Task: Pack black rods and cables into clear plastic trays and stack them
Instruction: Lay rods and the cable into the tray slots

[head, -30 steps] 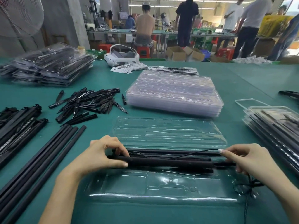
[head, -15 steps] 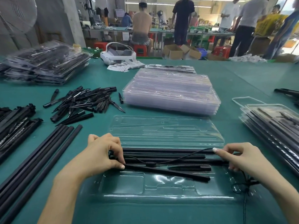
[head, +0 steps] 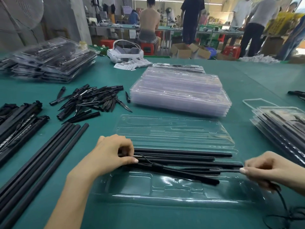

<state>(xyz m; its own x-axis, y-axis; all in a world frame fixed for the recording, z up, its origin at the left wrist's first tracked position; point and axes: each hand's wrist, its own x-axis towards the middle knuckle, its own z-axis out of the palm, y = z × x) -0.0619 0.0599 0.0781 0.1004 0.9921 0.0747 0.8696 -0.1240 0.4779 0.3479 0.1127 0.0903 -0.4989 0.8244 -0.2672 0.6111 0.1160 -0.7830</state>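
An open clear plastic tray [head: 173,190] lies in front of me on the green table, its lid [head: 173,131] folded back. Several black rods [head: 183,153] lie along the tray's far half. One rod [head: 189,175] lies slanted across them, its right end lower. My left hand [head: 112,154] pinches the rods' left ends, fingers curled. My right hand [head: 267,169] pinches the right end of a rod and its thin black cable [head: 283,207], which trails off to the lower right.
A stack of empty clear trays [head: 179,91] sits behind the open one. Packed trays are piled at the right [head: 280,126] and far left [head: 49,61]. Loose long rods [head: 38,164] and black spikes [head: 89,100] lie on the left. A white headset [head: 125,52] sits at the back.
The rod held level across the tray has dropped at its right end and now lies slanted. Both hands stay at the rods' ends; the view has shifted slightly.
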